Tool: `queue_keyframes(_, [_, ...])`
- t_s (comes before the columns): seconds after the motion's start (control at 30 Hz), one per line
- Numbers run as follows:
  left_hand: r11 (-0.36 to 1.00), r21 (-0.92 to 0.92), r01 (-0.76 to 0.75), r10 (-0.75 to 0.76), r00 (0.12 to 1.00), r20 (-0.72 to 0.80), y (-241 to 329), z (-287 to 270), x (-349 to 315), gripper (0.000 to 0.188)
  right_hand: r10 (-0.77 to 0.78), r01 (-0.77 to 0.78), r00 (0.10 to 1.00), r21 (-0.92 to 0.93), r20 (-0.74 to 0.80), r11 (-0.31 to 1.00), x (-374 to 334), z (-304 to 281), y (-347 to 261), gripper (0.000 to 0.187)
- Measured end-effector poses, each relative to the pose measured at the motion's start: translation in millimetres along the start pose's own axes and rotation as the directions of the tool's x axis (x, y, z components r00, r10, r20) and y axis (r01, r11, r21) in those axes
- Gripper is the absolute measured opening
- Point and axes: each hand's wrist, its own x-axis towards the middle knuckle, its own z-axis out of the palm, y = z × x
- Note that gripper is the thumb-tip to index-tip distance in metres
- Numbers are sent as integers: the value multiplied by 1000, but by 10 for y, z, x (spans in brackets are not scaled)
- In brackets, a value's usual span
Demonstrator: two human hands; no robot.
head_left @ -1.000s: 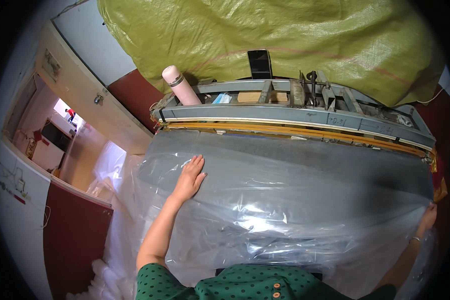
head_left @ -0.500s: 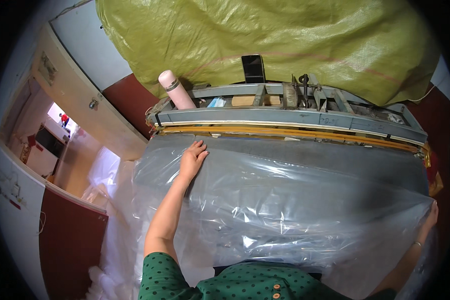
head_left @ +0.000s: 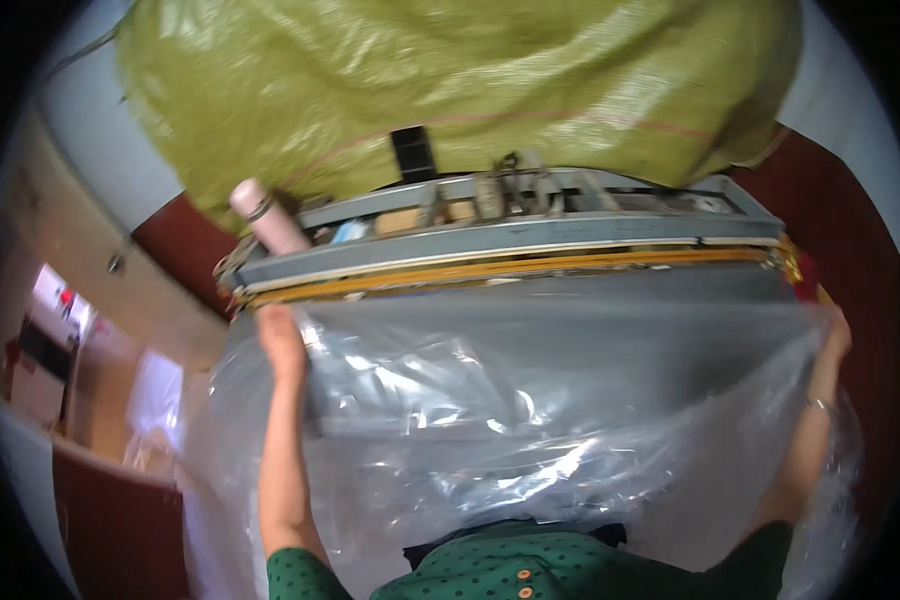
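The clear plastic sheet (head_left: 450, 385) looked glossy and creased. Outstretched, the left hand (head_left: 282, 338) and right hand (head_left: 837, 335) each had a closed grip on its edge.

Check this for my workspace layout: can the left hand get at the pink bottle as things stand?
Probably yes: the pink bottle shows uncovered beyond the left hand, its upper part clear of the grey rail, though that hand appears to hold the clear plastic sheet.
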Motion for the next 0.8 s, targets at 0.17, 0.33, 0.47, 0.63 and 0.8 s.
queue_keyframes(0.17, [928, -173, 329, -340, 940, -37, -893, -334, 96, 14, -589, 448, 807, -617, -32, 647, -628, 1975, 534, 20])
queue_keyframes(0.33, [944, -130, 304, -316, 945, -80, -1305, -228, 317, 18, -346, 344, 938, -223, 34, 912, -658, 2597, 747, 17])
queue_keyframes(0.47, [944, -170, 283, -295, 955, -44, -1448, -117, 534, 18, -300, 305, 952, -141, 57, 942, -593, 2766, 701, 17])
queue_keyframes(0.63, [939, -236, 250, -263, 965, -24, -1471, -34, 574, 18, -401, 364, 915, -329, -48, 871, -605, 2827, 684, 22])
queue_keyframes(0.8, [912, -223, 345, -365, 930, -52, -1329, -86, 521, 14, -473, 397, 876, -413, -96, 819, -559, 2763, 716, 23])
